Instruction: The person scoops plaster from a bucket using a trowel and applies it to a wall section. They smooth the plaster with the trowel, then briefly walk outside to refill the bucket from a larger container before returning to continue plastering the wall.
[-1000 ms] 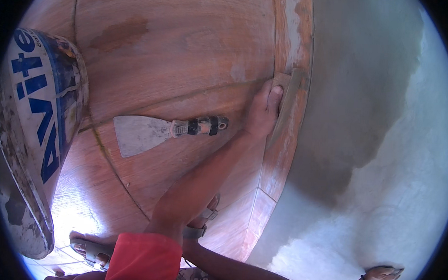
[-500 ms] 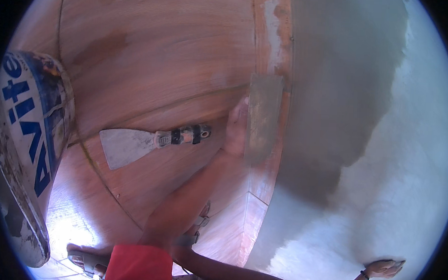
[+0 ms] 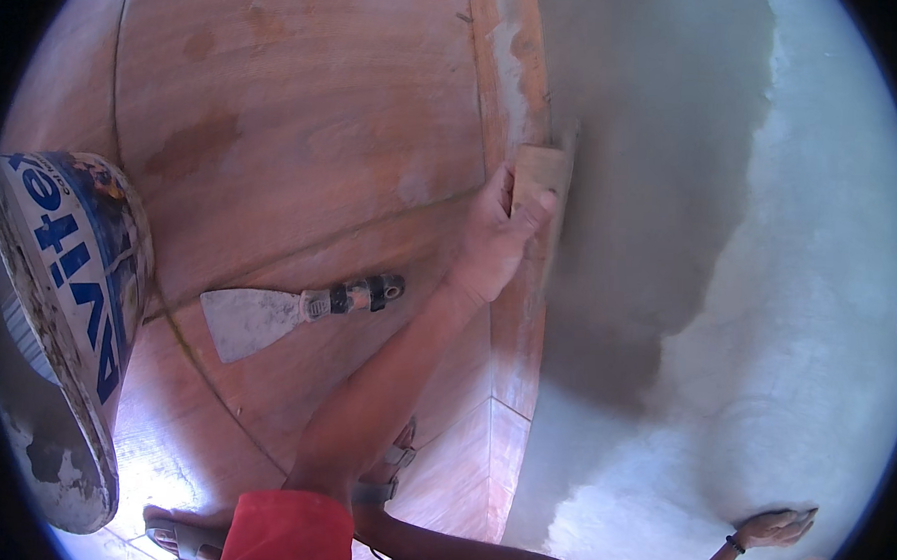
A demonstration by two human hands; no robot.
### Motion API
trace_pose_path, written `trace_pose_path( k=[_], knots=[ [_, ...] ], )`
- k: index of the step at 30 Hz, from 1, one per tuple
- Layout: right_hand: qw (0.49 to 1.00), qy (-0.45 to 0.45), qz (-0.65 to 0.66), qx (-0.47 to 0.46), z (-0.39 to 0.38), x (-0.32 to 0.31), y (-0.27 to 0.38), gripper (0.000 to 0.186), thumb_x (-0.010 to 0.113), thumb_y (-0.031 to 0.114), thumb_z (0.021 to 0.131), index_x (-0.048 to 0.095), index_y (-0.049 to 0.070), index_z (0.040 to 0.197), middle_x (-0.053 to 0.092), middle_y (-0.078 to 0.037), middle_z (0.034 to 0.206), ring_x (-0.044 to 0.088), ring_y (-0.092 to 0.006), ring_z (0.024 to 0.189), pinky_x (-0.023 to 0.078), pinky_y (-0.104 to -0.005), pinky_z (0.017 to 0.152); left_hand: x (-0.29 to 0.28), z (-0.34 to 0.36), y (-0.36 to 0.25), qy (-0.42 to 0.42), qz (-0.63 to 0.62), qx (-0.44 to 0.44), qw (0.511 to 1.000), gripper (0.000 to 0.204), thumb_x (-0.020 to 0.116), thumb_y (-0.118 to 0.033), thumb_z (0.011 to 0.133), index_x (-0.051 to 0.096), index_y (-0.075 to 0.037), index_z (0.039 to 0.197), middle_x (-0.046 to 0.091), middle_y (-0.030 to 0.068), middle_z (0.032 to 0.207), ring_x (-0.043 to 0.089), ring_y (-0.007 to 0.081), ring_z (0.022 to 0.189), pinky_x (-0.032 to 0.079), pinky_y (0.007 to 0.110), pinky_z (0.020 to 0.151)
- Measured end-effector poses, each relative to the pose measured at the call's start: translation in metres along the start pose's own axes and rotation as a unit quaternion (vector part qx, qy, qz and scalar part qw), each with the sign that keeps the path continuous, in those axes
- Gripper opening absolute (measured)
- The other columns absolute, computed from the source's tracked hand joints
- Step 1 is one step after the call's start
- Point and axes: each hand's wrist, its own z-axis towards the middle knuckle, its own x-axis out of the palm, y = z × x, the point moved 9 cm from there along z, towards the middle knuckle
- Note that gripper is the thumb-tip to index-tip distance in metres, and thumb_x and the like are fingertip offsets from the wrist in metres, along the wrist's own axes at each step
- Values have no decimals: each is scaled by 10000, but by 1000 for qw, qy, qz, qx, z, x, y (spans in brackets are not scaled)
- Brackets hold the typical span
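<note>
My left hand [image 3: 498, 244] is closed around a plastering trowel [image 3: 539, 174] with a pale block-like grip. Its thin plate is seen nearly edge-on, along the wet grey face of the wall [image 3: 653, 189], just above the floor edge. At the lower right, my right hand [image 3: 776, 529] lies with fingers stretched out against the pale part of the wall; a dark bracelet circles its wrist. Left of the trowel, a wide putty knife [image 3: 256, 322] with a black and orange handle rests on the floor, touched by neither hand.
On the left stands a white and blue plastic bucket [image 3: 78, 274], with grey residue at its rim. Reddish wood-look tiles [image 3: 305, 124] cover the floor, and a narrow skirting strip [image 3: 521, 113] smeared with grey runs along the wall. Sandalled feet [image 3: 187, 537] show at the bottom.
The trowel has turned from showing its broad plate to nearly edge-on, and my left hand's grip is now visible. The view has shifted slightly. My right hand stays at the wall.
</note>
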Motion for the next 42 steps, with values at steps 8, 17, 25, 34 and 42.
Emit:
trace_pose_path(
  k=[8,17,25,34,42],
  knots=[
    [1000,5,-6,19,0,-6,7,545,261,417,944,455,45,1292,451,-141,1311,371,-293,1230,264,-445,1023,44,-10,-19,-39,304,89,948,535,661,-133,741,433,20,1201,548,204,1029,556,301,971,442,345,829],
    [1000,2,8,21,2,-9,12,558,263,433,944,444,40,1296,447,-147,1309,366,-299,1228,255,-450,1025,88,-13,-11,3,365,150,919,559,652,-125,768,409,21,1249,524,187,1026,557,285,926,459,366,792],
    [1000,9,-2,9,3,-8,13,561,235,434,951,436,50,1307,442,-131,1318,358,-294,1237,248,-446,1029,68,-42,-8,-55,361,115,924,343,617,-175,804,497,21,1059,555,168,870,581,277,836,465,342,749],
    [1000,3,9,22,5,-10,19,559,228,429,950,426,55,1315,434,-122,1327,350,-287,1243,251,-444,1029,95,-5,-35,6,355,243,903,369,646,-192,773,496,18,1036,567,192,859,584,316,805,463,377,709],
    [1000,5,6,14,3,-11,13,564,263,441,939,434,52,1309,439,-137,1321,356,-290,1242,258,-440,1027,76,-30,-24,4,199,75,977,322,625,-165,781,488,21,1006,529,210,911,538,352,842,436,399,792]
  ],
)
